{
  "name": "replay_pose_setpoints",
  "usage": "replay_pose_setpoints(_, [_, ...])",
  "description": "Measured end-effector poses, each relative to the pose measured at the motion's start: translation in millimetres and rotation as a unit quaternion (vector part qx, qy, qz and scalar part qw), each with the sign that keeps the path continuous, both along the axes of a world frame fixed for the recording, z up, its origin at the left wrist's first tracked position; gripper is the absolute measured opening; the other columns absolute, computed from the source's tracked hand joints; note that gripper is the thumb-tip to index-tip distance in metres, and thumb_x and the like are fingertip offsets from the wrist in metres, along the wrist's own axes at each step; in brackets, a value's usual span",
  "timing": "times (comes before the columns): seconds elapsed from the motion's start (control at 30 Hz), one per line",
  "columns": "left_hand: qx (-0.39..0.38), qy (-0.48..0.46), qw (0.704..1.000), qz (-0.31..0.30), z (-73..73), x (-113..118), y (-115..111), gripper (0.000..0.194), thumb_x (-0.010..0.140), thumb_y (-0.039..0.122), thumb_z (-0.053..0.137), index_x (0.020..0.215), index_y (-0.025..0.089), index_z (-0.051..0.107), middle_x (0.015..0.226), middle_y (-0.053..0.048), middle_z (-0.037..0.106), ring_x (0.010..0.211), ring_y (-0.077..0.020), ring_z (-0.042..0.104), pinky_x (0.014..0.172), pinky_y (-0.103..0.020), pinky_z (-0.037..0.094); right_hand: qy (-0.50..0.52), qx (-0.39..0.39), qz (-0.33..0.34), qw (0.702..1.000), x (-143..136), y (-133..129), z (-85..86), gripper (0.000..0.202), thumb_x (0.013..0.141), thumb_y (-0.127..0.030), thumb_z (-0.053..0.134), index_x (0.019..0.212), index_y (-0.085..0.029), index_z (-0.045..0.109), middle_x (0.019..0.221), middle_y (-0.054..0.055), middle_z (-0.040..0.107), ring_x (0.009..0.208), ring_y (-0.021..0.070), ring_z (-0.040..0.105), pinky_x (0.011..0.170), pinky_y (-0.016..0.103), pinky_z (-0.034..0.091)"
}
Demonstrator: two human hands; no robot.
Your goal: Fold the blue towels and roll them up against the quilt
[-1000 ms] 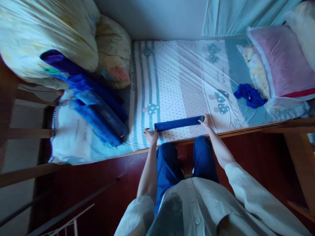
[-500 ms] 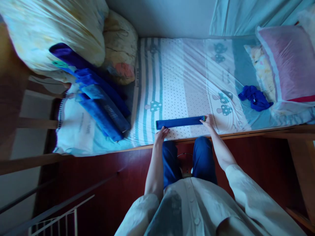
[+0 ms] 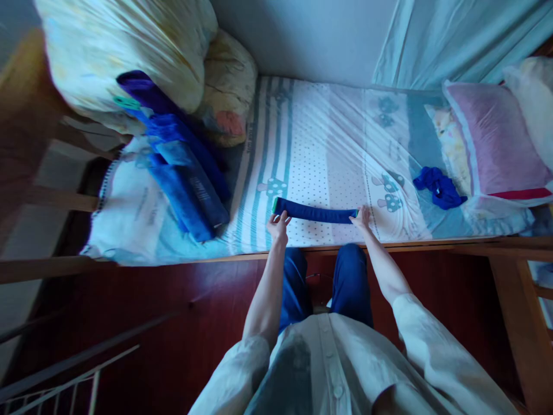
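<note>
A long, narrow strip of folded blue cloth (image 3: 317, 212) with green at its ends stretches between my hands, just over the near side of the bed. My left hand (image 3: 279, 225) pinches its left end, thumb and fingers closed on the edge. At the other end, my right hand (image 3: 360, 218) grips the right corner. The strip sags a little in the middle. Whether its underside touches the sheet, I cannot tell.
The bed (image 3: 311, 138) has a patterned sheet and a wooden edge. To the left lie folded blue cloths (image 3: 185, 184) against large pillows (image 3: 129, 52). On the right are a crumpled blue cloth (image 3: 439, 187) and a pink cushion (image 3: 496, 135). A white metal rack (image 3: 95, 380) stands lower left.
The strip's left end has risen with my left hand, and its middle now sags where it was nearly straight. The camera view has shifted slightly.
</note>
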State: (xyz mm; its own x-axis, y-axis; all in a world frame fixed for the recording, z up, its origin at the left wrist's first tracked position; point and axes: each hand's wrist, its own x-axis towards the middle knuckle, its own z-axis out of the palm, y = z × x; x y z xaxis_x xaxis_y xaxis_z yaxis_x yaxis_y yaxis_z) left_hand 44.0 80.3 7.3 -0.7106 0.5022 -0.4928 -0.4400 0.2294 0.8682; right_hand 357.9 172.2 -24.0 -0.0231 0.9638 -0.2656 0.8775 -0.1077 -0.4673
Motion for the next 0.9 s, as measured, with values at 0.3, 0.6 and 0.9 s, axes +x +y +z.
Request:
replay_pose_setpoints(0.3, [0.179, 0.169, 0.95, -0.194, 110.7, 2.4, 19.8, 0.041, 0.069, 0.05, 0.081, 0.071, 0.021, 0.052, 0.062, 0.003, 0.058, 0.074, -0.0173, 0.067, 0.07, -0.026, 0.057, 0.229, 0.061, 0.203, 0.95, -120.4, 26.2, 157.3, 0.101, 0.058, -0.037, 0.093, 0.149, -0.023, 0.051, 0.153, 0.013, 0.051, 0.144, 0.0316, 0.044, 0.121, 0.046, 0.035])
replay_pose_setpoints(0.6, [0.24, 0.249, 0.9, -0.266, 184.7, -18.0, 9.1, 0.039, 0.077, 0.051, 0.075, 0.091, 0.016, 0.069, 0.092, -0.009, 0.076, 0.098, -0.0262, 0.073, 0.088, -0.036, 0.059, 0.327, 0.021, 0.184, 0.927, -193.9, -3.8, 226.6, 0.034, 0.057, -0.04, 0.089, 0.065, -0.014, 0.069, 0.063, -0.001, 0.068, 0.067, 0.0189, 0.067, 0.062, 0.027, 0.052])
replay_pose_setpoints(0.9, [0.227, 0.201, 0.908, -0.291, 137.0, -72.7, -30.1, 0.072, 0.074, 0.048, 0.082, 0.136, 0.019, 0.058, 0.139, -0.017, 0.064, 0.134, -0.0297, 0.058, 0.115, -0.049, 0.043, 0.443, 0.02, 0.103, 0.89, -260.8, -24.9, 252.3, 0.032, 0.059, -0.04, 0.088, 0.073, -0.015, 0.075, 0.079, 0.008, 0.079, 0.074, 0.0227, 0.074, 0.065, 0.03, 0.059])
